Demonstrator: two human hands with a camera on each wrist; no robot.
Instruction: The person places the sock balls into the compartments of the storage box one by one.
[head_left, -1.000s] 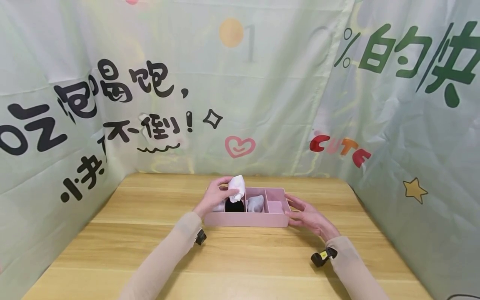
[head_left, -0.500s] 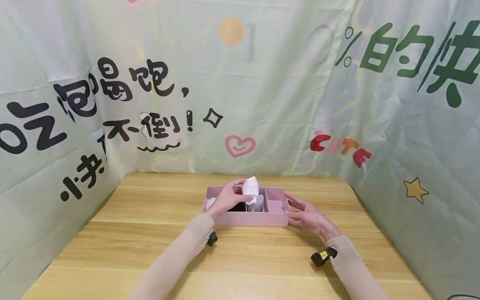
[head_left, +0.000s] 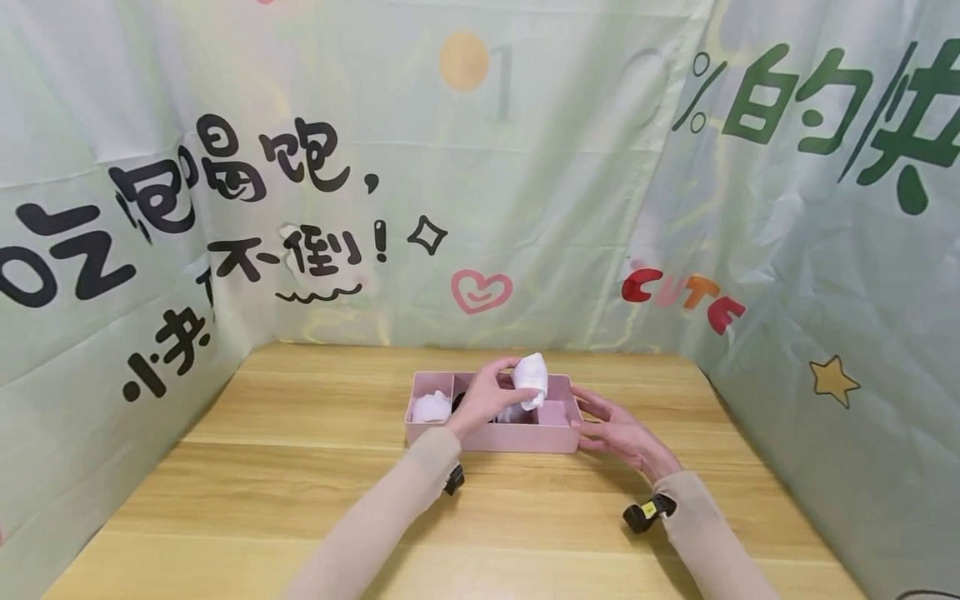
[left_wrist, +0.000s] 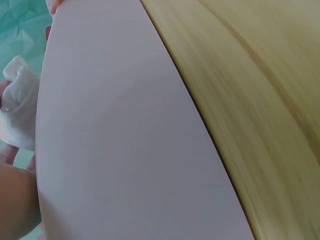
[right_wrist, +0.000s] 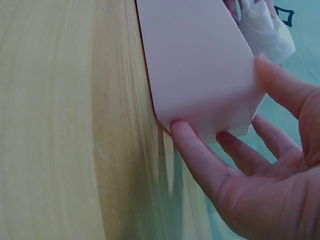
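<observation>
A rolled white sock (head_left: 531, 381) is pinched between the thumb and fingers of my left hand (head_left: 487, 400), above the right part of a pink divided box (head_left: 517, 439). In the left wrist view the white sock (left_wrist: 20, 107) shows beyond the box's front wall (left_wrist: 115, 125). My right hand (head_left: 618, 435) touches the box's right end with spread fingers; the right wrist view has its fingertips (right_wrist: 181, 129) against the end wall. A white bundle (head_left: 431, 407) lies in the leftmost compartment. Black cloth (head_left: 458, 402) and a grey bundle (head_left: 512, 414), both partly hidden by my left hand, lie in the middle ones.
The box stands on a wooden table (head_left: 262, 467), close to its back edge. Printed cloth (head_left: 555, 208) hangs behind and along both sides. The rightmost compartment's pink floor (head_left: 555, 412) is visible. Each wrist wears a small black camera (head_left: 641, 517).
My left hand has carried the white sock rightward along the box, from above the black cloth to over the right-hand compartments. My right hand has stayed at the box's right end.
</observation>
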